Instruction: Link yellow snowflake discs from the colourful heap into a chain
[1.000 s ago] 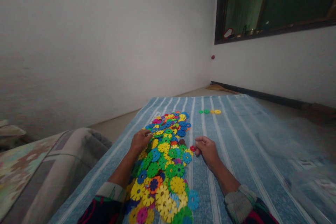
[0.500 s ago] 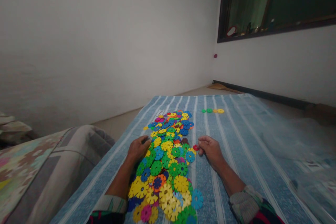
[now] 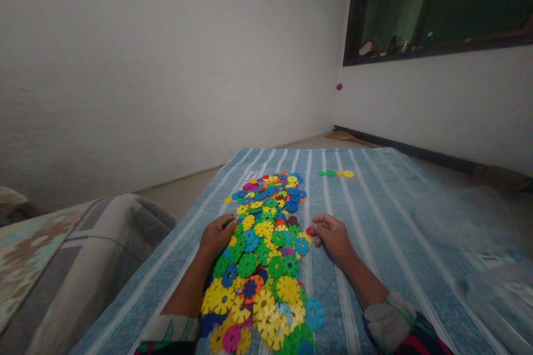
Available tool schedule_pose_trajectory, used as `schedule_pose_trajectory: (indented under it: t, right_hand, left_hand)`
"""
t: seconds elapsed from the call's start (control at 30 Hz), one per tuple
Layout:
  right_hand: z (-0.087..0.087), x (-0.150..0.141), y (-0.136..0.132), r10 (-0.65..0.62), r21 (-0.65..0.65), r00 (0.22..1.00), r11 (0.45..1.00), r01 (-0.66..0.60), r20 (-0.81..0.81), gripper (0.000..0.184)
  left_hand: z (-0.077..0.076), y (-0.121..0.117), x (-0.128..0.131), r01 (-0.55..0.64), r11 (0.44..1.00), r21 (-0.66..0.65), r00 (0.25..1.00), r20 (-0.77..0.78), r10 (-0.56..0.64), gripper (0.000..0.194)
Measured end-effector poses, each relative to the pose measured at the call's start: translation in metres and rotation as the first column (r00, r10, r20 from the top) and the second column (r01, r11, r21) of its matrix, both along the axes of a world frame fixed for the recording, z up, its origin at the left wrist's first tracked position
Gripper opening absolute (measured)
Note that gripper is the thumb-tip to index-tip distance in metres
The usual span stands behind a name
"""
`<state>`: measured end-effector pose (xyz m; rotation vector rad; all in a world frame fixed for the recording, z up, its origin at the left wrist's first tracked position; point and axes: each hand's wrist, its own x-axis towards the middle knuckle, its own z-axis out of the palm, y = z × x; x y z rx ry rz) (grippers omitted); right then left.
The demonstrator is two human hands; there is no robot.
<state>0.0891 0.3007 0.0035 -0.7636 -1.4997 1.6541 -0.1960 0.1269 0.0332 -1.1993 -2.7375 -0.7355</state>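
Note:
A long heap of notched snowflake discs (image 3: 264, 228) in green, yellow, blue, orange, red and pink lies on a blue striped cloth (image 3: 375, 266). My left hand (image 3: 216, 237) rests along the heap's left edge, thumb a little apart from loosely bent fingers, with nothing visible in it. On the other side, my right hand (image 3: 333, 237) pinches a small red snowflake disc (image 3: 310, 231) at its fingertips, just off the heap's right edge. Farther back, a short row holds two green discs (image 3: 330, 173), an orange one (image 3: 340, 173) and a yellow one (image 3: 348, 174).
A single yellow disc (image 3: 227, 199) lies left of the heap. Clear plastic packaging (image 3: 495, 283) sits at the cloth's right side. To the left stands a padded, cloth-covered piece of furniture (image 3: 112, 244). White walls (image 3: 166, 55) and a dark-framed window (image 3: 416, 11) are behind.
My left hand has drawn back from the heap toward me and left, and the lone yellow disc now shows beyond it. My right hand keeps the red disc, nearly still.

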Motion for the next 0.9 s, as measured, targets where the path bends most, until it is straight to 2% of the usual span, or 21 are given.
schedule_pose_trajectory:
  t: [0.1, 0.33, 0.57, 0.67, 0.8, 0.9]
  right_hand:
    - [0.001, 0.0, -0.001, -0.003, -0.001, 1.0, 1.0, 0.003, 0.009, 0.023]
    - [0.004, -0.002, -0.002, -0.006, -0.009, 1.0, 1.0, 0.007, 0.025, 0.024]
    - [0.001, -0.004, 0.0, -0.005, 0.093, 0.994, 0.996, -0.005, 0.11, 0.022]
    - [0.001, -0.004, 0.0, -0.004, 0.089, 0.993, 0.996, -0.007, 0.12, 0.022]
    - [0.001, -0.003, 0.0, -0.008, 0.078, 0.992, 0.997, -0.001, 0.125, 0.025]
    - [0.001, -0.003, 0.0, -0.007, 0.082, 0.993, 0.997, -0.002, 0.117, 0.025]
  left_hand:
    - [-0.002, 0.0, -0.002, 0.042, 0.999, -0.007, 0.998, 0.045, -0.041, 0.038]
    - [-0.005, -0.001, -0.003, 0.01, 1.0, -0.003, 0.999, 0.039, -0.01, 0.037]
    - [-0.006, 0.0, -0.003, 0.0, 0.999, -0.048, 1.0, 0.009, 0.001, 0.041]
    - [-0.007, 0.0, -0.002, 0.001, 0.999, -0.041, 1.0, 0.015, -0.001, 0.04]
    - [-0.002, 0.0, 0.004, 0.009, 1.0, -0.005, 1.0, 0.005, -0.009, 0.038]
    - [0.007, 0.002, 0.016, 0.068, 0.996, 0.06, 0.993, -0.098, -0.062, 0.032]
